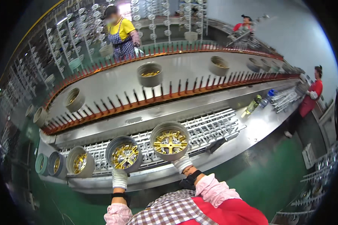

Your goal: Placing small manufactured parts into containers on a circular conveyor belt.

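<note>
Head view, left grip [119,179] at grey tub [122,140], right grip [182,163] at beige tub [170,126], closure hidden, cannot tell.

Five round tubs [90,165] are counted along the near bench [259,131] — two gloved hands [119,179], two bottles [251,106] and three other people [122,37] are also seen; farther tubs [149,81] cannot be counted surely.

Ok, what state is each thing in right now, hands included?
Left hand: gloved, at the near side of the dark bowl, fingers hidden.
Right hand: gloved, at the near side of the grey bowl, fingers mostly hidden.
Dark bowl: uncovered, holding gold pieces.
Grey bowl: uncovered, holding gold pieces.
Beige bowl: uncovered, holding gold pieces.
Silver racks: lying on the bench.
Pins: upright in a row.
</note>
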The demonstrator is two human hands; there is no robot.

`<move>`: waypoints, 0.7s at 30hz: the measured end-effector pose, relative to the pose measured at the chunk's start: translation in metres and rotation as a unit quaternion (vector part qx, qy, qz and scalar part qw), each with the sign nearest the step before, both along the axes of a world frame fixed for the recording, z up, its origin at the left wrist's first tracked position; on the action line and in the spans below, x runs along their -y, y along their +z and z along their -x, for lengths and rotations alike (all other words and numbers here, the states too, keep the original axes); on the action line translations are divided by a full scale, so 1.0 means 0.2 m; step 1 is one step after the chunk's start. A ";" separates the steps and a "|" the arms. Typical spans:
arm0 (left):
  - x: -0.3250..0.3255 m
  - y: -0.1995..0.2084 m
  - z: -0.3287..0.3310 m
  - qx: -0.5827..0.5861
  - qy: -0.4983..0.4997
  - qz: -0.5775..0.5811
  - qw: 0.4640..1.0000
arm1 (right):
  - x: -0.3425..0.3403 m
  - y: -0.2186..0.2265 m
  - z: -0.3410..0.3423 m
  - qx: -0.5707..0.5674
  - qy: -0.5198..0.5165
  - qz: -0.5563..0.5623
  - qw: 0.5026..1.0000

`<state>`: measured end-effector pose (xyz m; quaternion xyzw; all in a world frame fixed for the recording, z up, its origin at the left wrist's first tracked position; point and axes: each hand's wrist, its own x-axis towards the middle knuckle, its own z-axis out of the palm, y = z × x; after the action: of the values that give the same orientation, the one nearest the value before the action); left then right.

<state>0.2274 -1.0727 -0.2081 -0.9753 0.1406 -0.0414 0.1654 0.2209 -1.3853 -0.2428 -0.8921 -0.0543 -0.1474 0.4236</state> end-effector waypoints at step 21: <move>-0.22 -0.32 0.00 0.025 0.041 -0.023 0.999 | -0.15 0.09 0.10 -0.015 0.031 0.098 0.995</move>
<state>0.2276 -1.0281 -0.2730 -0.9749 0.0968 -0.0552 0.1927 0.2012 -1.3547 -0.2241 -0.9294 -0.0896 -0.1149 0.3390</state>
